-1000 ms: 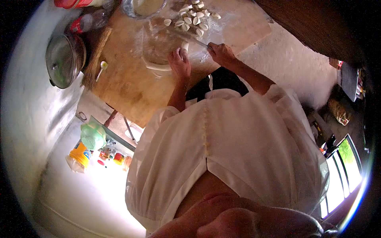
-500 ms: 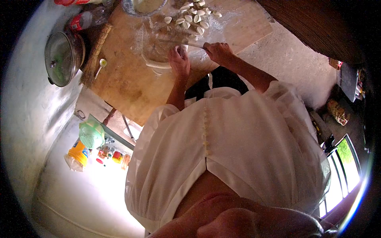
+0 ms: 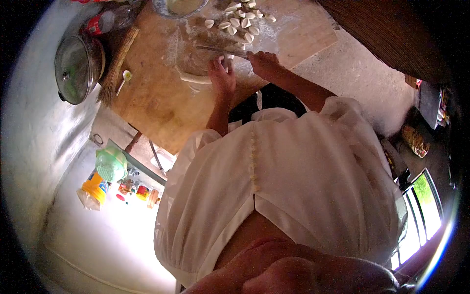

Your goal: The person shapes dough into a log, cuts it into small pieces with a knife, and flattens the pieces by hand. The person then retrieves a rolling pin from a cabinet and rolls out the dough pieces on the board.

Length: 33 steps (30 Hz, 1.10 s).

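My right hand (image 3: 264, 64) is closed round the handle of a knife (image 3: 220, 50), whose long blade points left over the board. Just below the blade, my left hand (image 3: 222, 76) curls its fingers around the end of a pale dough roll (image 3: 228, 61), mostly hidden by the hand. A longer strip of dough (image 3: 194, 79) curves along the board to the left of that hand. Beyond the knife lies a group of cut dough pieces (image 3: 235, 22), several of them loosely scattered on flour.
The floured wooden board (image 3: 152, 108) spans the work area. A bowl (image 3: 180, 9) stands at its far edge. On the left are a straw brush (image 3: 117, 63), a spoon (image 3: 124, 82) and a lidded pan (image 3: 78, 69). A dark woven surface (image 3: 387, 34) borders the far right.
My left fingers have shifted and bent more at the dough roll. The knife and right hand have moved slightly up and left. The view has shifted a little.
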{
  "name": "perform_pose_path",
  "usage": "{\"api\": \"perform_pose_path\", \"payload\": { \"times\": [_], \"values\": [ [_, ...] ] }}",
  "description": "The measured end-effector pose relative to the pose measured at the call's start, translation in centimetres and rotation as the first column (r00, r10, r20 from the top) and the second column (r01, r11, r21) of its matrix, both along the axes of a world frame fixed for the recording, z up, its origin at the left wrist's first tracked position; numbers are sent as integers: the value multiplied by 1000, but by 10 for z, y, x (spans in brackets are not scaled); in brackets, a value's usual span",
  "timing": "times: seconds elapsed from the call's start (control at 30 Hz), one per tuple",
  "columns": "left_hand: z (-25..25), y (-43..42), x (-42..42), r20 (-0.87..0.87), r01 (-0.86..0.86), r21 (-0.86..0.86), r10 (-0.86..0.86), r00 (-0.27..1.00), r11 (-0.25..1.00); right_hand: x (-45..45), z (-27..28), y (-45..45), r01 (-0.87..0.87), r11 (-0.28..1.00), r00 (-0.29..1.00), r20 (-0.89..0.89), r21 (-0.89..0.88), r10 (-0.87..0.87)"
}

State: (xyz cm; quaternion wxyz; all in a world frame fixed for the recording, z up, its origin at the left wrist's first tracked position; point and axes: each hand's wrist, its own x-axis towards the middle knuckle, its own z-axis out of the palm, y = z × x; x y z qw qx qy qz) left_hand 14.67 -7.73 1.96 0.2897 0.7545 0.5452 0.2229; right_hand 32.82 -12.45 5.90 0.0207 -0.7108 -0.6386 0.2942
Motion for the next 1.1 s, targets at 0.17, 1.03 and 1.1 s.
{"api": "perform_pose_path", "payload": {
  "times": [0.17, 1.03, 1.1],
  "values": [
    [13, -7, -6, -99, 45, 62, -38, 994, 997, 11, -16, 1, 87, 996, 983, -159, -29, -90],
    [8, -17, -8, 33, 154, 121, -159, 987, 981, -4, 17, -37, 51, 995, 997, -56, -86, -56],
    [9, -17, -7, 50, 150, 110, -156, 986, 983, -5, 11, -40, 79, 995, 995, -48, -67, -82]
  ]
}}
